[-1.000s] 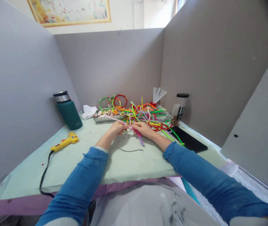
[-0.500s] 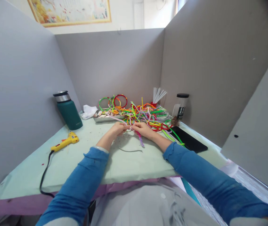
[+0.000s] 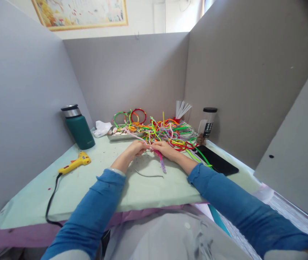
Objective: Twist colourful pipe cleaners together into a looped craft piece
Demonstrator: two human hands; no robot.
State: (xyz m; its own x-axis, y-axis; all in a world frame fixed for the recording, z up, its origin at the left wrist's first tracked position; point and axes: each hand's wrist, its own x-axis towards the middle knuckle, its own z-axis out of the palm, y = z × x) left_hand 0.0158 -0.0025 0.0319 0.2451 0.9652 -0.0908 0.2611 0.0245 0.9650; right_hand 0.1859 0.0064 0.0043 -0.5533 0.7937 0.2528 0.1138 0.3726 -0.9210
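Note:
My left hand [image 3: 138, 147] and my right hand [image 3: 163, 148] meet at the middle of the table, fingers pinched on fuzzy pipe cleaners. A pale pink pipe cleaner [image 3: 135, 135] runs up and left from the fingertips toward the metal tray. Below my right hand hangs a pink and purple fuzzy strand [image 3: 162, 164]. The exact spot where the strands join is hidden by the fingers. On the cloth just below the hands lies a thin grey pipe cleaner [image 3: 150, 176].
Behind the hands lie a metal tray [image 3: 121, 137] of shells and a tangled pipe cleaner heap [image 3: 179, 131]. At left are a green bottle [image 3: 80, 130] and yellow glue gun [image 3: 74, 165]. At right are a clear container [image 3: 208, 122] and black flat object [image 3: 218, 161].
The pink and purple strand has swung slightly and hangs a little lower. The grey pipe cleaner on the cloth has shifted slightly downward. Both hands stay nearly in place.

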